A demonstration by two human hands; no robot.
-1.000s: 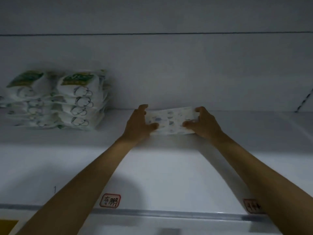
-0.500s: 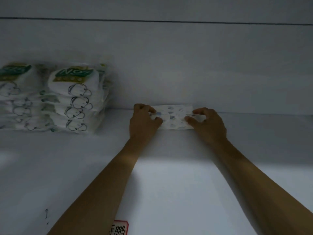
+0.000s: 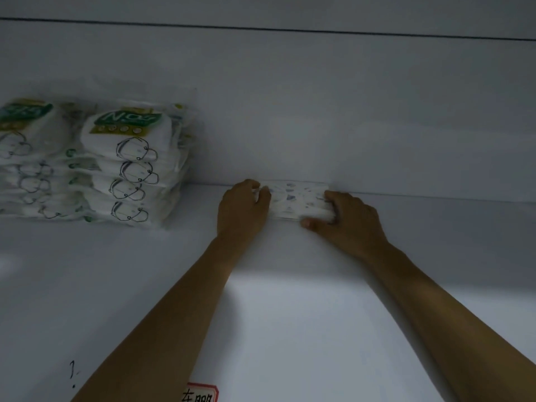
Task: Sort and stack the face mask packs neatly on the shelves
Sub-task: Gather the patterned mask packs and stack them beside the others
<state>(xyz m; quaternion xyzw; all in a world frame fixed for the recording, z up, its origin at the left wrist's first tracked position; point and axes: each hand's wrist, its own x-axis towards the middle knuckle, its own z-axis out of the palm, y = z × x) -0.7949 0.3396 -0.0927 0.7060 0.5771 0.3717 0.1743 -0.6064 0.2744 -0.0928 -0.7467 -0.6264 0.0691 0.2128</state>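
At the back of the white shelf (image 3: 290, 314), against the rear wall (image 3: 319, 111), lay one patterned mask pack (image 3: 295, 200), flat on the shelf, white with small blue and grey marks. Both hands held it by its ends.

Left hand (image 3: 242, 210): fingers curled over the pack's left end, thumb on the pack's top face, forearm running down to the lower left.

Right hand (image 3: 348, 220): fingers curled round the pack's right end, thumb lying along its front edge, forearm running down to the lower right.

Left of the hands, well apart from the patterned pack: two stacks of mask packs, side by side. Nearer stack (image 3: 130, 169), four packs visible, white wrappers with a green label and a line drawing of a mask. Farther stack (image 3: 26, 158), same kind, partly cut off by the picture's edge and blurred.

At the shelf's front edge: a red-bordered label (image 3: 201, 394) with dark characters, partly cut off, and a small handwritten mark (image 3: 72, 372) to its left.
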